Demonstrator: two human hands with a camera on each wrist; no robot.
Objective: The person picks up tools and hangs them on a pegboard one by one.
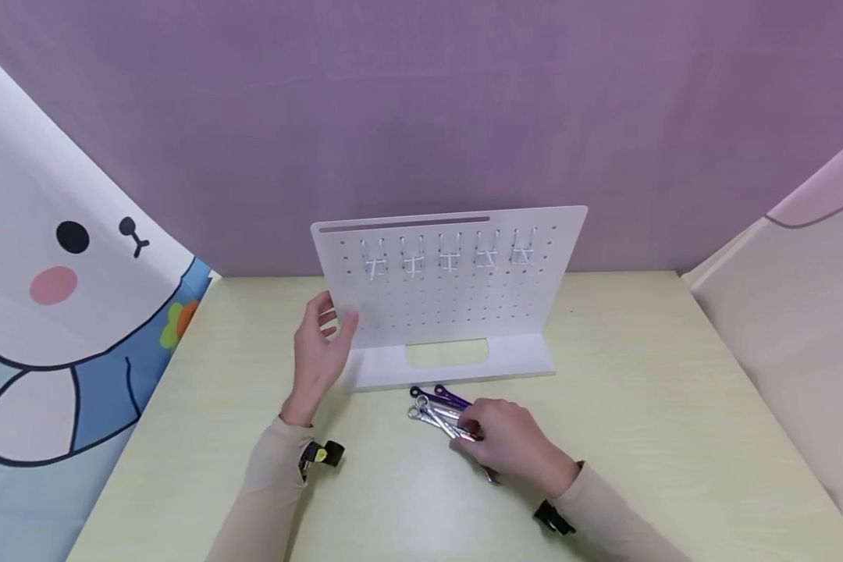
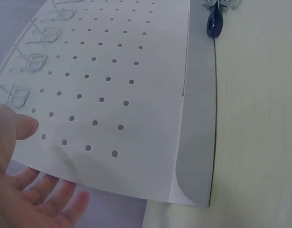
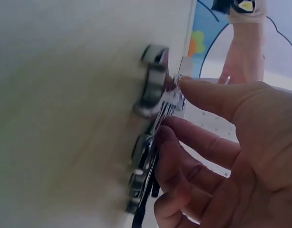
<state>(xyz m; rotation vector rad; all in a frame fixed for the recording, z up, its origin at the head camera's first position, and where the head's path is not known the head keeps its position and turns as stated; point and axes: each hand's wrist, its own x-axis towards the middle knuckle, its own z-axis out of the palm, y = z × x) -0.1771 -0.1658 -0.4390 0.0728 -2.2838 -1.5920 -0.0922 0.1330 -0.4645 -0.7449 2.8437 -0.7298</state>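
A white pegboard stand [image 1: 449, 300] carries several wire hooks [image 1: 449, 260] across its upper part. At its left edge is my left hand [image 1: 321, 347], the thumb in front of the panel and the fingers spread past the edge. The left wrist view shows the thumb [image 2: 27, 126] apart from the fingers [image 2: 55, 202]. In front of the base lies a small pile of wrenches [image 1: 437, 411], some silver and some dark purple. My right hand [image 1: 509, 441] pinches a silver wrench [image 3: 170, 97] at the pile between thumb and fingers; the hand partly hides the pile.
The stand's base [image 1: 520, 355] has a rounded cutout and rests on the pale wooden table [image 1: 646, 437]. Behind the table hangs a purple backdrop [image 1: 449, 109]. A cartoon-printed cloth [image 1: 49, 328] borders the left side, and a pale cloth [image 1: 787, 312] the right.
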